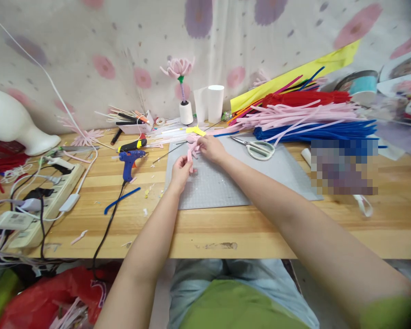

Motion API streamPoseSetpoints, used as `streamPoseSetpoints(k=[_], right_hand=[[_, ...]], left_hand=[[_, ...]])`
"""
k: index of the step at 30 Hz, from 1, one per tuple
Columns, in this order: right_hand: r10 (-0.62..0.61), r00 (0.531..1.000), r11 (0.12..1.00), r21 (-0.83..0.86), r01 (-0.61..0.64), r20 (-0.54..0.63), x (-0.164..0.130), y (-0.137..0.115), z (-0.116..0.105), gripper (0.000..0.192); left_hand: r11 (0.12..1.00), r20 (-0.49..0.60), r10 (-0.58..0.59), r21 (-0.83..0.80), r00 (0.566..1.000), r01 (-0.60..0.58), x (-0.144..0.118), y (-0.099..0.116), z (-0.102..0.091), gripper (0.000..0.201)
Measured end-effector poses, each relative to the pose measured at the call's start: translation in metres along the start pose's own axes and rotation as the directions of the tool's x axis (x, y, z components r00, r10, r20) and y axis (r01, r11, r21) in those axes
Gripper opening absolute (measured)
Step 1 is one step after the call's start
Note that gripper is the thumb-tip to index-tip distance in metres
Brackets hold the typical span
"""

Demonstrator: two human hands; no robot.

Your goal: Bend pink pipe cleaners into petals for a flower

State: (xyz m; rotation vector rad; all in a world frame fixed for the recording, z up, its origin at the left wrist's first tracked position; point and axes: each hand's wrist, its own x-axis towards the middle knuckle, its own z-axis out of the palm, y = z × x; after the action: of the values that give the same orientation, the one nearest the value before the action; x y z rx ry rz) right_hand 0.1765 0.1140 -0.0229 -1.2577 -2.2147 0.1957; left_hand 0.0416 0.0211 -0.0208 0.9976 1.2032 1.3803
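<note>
Both my hands meet over the grey cutting mat [226, 183] on a wooden table [226, 228]. My left hand [181, 171] pinches the lower end of a pink pipe-cleaner piece [192, 148]. My right hand [210, 148] grips its upper part, where the pink strands bunch together. A thin dark wire [169, 153] runs out to the left from the piece. A finished pink pipe-cleaner flower [178, 67] stands in a white spool [186, 112] at the back.
Scissors [256, 148] lie on the mat's far right. Piles of pink, blue and red pipe cleaners [311, 119] fill the back right. A blue glue gun [128, 160], its black cord, a power strip [44, 201] and a white foam form [13, 121] sit left.
</note>
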Motion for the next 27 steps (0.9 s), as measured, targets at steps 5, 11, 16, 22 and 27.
streamPoseSetpoints(k=[5, 11, 16, 22, 27], right_hand=[[0.249, 0.963, 0.879, 0.442, -0.18, -0.102, -0.007, 0.001, -0.031, 0.011], [0.161, 0.931, 0.57, 0.739, -0.359, 0.328, -0.049, -0.008, -0.048, 0.019], [0.101, 0.898, 0.525, 0.744, -0.414, 0.428, -0.07, -0.012, -0.033, 0.021], [0.075, 0.911, 0.535, 0.755, -0.38, 0.406, -0.069, -0.011, -0.026, 0.019], [0.131, 0.931, 0.483, 0.798, -0.36, 0.341, -0.069, -0.007, -0.023, 0.025]], left_hand=[[0.999, 0.006, -0.025, 0.047, 1.0, 0.025, 0.002, 0.0, -0.002, 0.017], [0.979, 0.046, -0.012, 0.206, 0.999, 0.002, 0.0, -0.002, 0.005, 0.02], [0.96, 0.018, 0.041, 0.276, 0.999, -0.044, 0.004, -0.014, 0.013, 0.015], [0.947, 0.035, 0.065, 0.312, 0.997, -0.072, 0.006, -0.022, 0.014, 0.013], [0.958, 0.061, 0.072, 0.273, 0.996, -0.086, 0.005, -0.021, 0.015, 0.018]])
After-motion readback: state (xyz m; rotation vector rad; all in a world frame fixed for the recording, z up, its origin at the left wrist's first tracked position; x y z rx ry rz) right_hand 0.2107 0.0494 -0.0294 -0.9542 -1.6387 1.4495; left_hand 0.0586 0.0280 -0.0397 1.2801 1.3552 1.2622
